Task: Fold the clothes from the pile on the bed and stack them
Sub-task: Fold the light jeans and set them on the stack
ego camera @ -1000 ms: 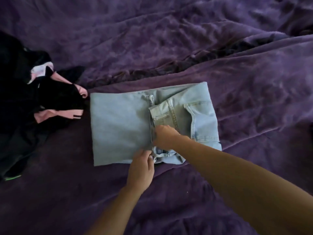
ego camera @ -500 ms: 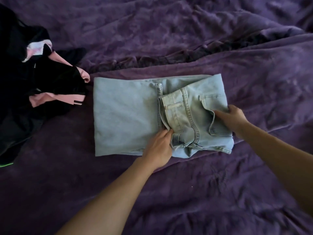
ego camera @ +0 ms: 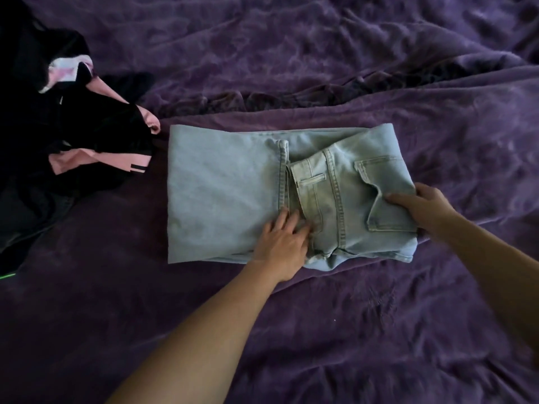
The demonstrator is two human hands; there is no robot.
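Observation:
Light blue jeans (ego camera: 221, 193) lie folded into a rectangle in the middle of the purple bed cover, waistband and back pocket on top at the right. My left hand (ego camera: 284, 243) lies flat on the jeans near the front edge, fingers straight, pressing beside the waistband. My right hand (ego camera: 420, 204) grips the right edge of the fold at the back pocket, thumb on top and fingers under the denim. A pile of black and pink clothes (ego camera: 67, 135) lies at the left, just apart from the jeans.
The crumpled purple blanket (ego camera: 320, 53) covers the whole bed, with a raised dark fold running across behind the jeans. A green strip (ego camera: 7, 276) shows at the left edge under the pile.
My right hand moved from the waistband to the right edge of the jeans and took hold there. My left hand slid up onto the denim and flattened out.

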